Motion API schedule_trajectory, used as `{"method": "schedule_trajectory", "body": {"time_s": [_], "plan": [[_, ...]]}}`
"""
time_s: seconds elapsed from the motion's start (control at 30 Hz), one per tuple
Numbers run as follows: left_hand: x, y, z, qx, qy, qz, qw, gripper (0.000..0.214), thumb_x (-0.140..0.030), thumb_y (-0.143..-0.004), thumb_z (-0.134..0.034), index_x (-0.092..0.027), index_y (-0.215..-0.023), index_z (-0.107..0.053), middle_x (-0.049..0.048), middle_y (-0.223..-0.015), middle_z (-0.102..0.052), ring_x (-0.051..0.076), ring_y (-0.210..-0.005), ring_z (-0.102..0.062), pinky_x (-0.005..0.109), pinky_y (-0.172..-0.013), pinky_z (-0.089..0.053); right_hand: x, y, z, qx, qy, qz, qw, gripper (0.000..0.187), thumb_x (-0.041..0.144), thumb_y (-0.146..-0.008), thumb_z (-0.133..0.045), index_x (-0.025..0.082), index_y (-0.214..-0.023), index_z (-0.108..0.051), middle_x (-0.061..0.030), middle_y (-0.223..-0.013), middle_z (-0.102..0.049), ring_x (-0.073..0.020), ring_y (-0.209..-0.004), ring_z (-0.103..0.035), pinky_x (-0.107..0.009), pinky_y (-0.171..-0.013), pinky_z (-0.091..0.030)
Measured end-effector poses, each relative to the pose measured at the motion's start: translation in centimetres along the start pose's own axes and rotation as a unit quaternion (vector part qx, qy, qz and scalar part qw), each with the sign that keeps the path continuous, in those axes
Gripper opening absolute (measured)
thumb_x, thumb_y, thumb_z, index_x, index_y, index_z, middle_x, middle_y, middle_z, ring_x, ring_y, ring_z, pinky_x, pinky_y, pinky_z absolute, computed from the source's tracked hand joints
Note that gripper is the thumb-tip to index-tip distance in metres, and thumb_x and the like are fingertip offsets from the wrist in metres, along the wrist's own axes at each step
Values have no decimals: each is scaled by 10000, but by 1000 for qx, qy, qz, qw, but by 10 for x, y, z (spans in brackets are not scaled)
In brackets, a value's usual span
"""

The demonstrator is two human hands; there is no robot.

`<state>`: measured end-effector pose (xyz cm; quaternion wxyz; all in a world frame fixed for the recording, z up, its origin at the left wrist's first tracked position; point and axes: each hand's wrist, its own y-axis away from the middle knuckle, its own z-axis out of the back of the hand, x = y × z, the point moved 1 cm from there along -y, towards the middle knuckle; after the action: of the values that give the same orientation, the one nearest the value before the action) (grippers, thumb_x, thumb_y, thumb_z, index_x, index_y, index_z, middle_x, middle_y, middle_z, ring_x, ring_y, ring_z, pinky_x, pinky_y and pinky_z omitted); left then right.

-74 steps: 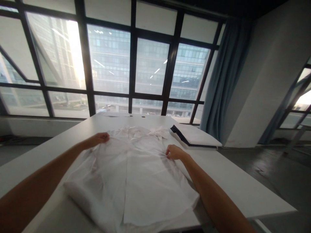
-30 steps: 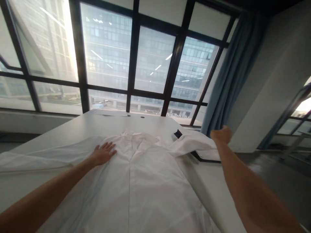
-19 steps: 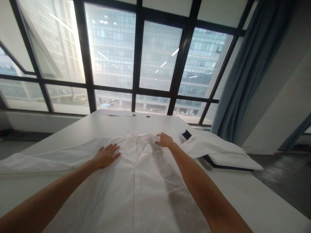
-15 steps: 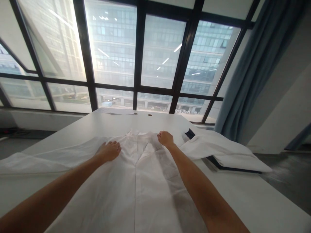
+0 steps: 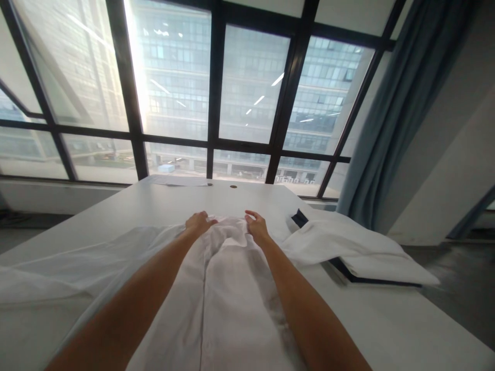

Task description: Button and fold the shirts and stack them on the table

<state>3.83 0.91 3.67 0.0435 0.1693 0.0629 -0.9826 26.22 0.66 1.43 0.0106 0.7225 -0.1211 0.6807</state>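
Observation:
A white button-front shirt [image 5: 228, 288] lies spread on the white table, front side up, its collar end away from me. My left hand [image 5: 199, 225] is closed on the cloth at the left of the collar, thumb pointing inward. At the collar's right side my right hand [image 5: 257, 228] grips the fabric, its index finger stretched out. Between the hands the collar is bunched and slightly raised. One sleeve [image 5: 50, 278] spreads to the left; the other side of the shirt is partly hidden behind my right forearm.
On the right, white cloth [image 5: 356, 239] drapes over a dark-edged flat item [image 5: 371, 280] near the table edge. White paper [image 5: 178, 181] lies at the far end of the table [image 5: 166, 201]. Beyond stand black-framed windows and a blue curtain [image 5: 390, 134].
My left hand has moved right and away from me, from lying on the shirt to the collar. My right hand has shifted slightly nearer, and the collar between them is now gathered.

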Motion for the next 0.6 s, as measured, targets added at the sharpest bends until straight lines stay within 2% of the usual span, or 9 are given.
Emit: {"method": "schedule_trajectory", "body": {"time_s": [0.1,0.17,0.23,0.33,0.37,0.4,0.47,0.53,0.6], "plan": [[9,-3,2,-7,11,-31,999,322,-457,-851,-568,-215,-1037,-669,91,-1110,-706,232,-1064,-633,284,-834,-485,5,-7,-7,28,-97,-56,993,313,292,-754,-669,144,-1029,-649,4,-685,-625,-118,-584,-575,-271,-583,-530],[15,-3,2,-11,20,-54,998,243,-341,-864,-553,-192,-1012,-675,90,-1046,-722,212,-1003,-652,263,-808,-483,11,-10,-18,70,-105,-56,990,345,276,-783,-655,153,-1105,-633,-37,-828,-676,-140,-728,-638,-311,-724,-558],[20,-1,1,-27,30,-64,997,244,-284,-862,-541,-164,-1035,-663,100,-1006,-727,204,-956,-661,256,-792,-479,19,-10,-31,136,-63,-26,988,489,277,-812,-637,190,-1285,-544,-77,-1052,-685,-159,-912,-659,-333,-836,-539],[26,5,1,-50,43,-67,996,238,-275,-853,-536,-149,-1009,-664,99,-958,-730,198,-915,-665,248,-777,-474,29,1,-50,220,103,44,969,729,243,-807,-645,231,-1468,-337,-123,-1351,-556,-178,-1153,-586,-328,-926,-488],[28,8,1,-49,43,-72,995,226,-278,-848,-537,-151,-974,-675,96,-944,-731,197,-907,-666,246,-777,-472,31,7,-55,228,182,74,954,747,225,-795,-655,219,-1472,-338,-135,-1381,-531,-186,-1188,-563,-324,-950,-468],[30,11,1,-41,39,-76,996,217,-281,-842,-538,-154,-936,-686,96,-932,-731,200,-903,-666,248,-778,-470,33,15,-59,223,264,108,932,700,215,-789,-659,199,-1440,-403,-144,-1372,-539,-197,-1196,-556,-322,-971,-448],[33,19,1,-6,21,-82,996,203,-284,-823,-547,-161,-850,-707,98,-880,-732,213,-886,-668,261,-775,-471,35,32,-65,195,413,166,874,435,243,-810,-638,169,-1238,-620,-144,-1254,-624,-221,-1141,-588,-328,-976,-433],[35,26,1,40,4,-86,996,196,-292,-791,-575,-166,-723,-708,98,-758,-720,225,-822,-671,276,-749,-479,37,50,-70,180,511,176,822,234,327,-843,-606,173,-966,-733,-127,-1056,-704,-236,-1019,-642,-332,-905,-465],[37,34,-1,84,-2,-85,993,230,-297,-747,-614,-162,-569,-668,97,-593,-667,234,-710,-663,292,-692,-487,37,65,-74,201,559,144,792,255,415,-818,-631,187,-816,-744,-111,-910,-727,-240,-906,-675,-316,-793,-497]]}}
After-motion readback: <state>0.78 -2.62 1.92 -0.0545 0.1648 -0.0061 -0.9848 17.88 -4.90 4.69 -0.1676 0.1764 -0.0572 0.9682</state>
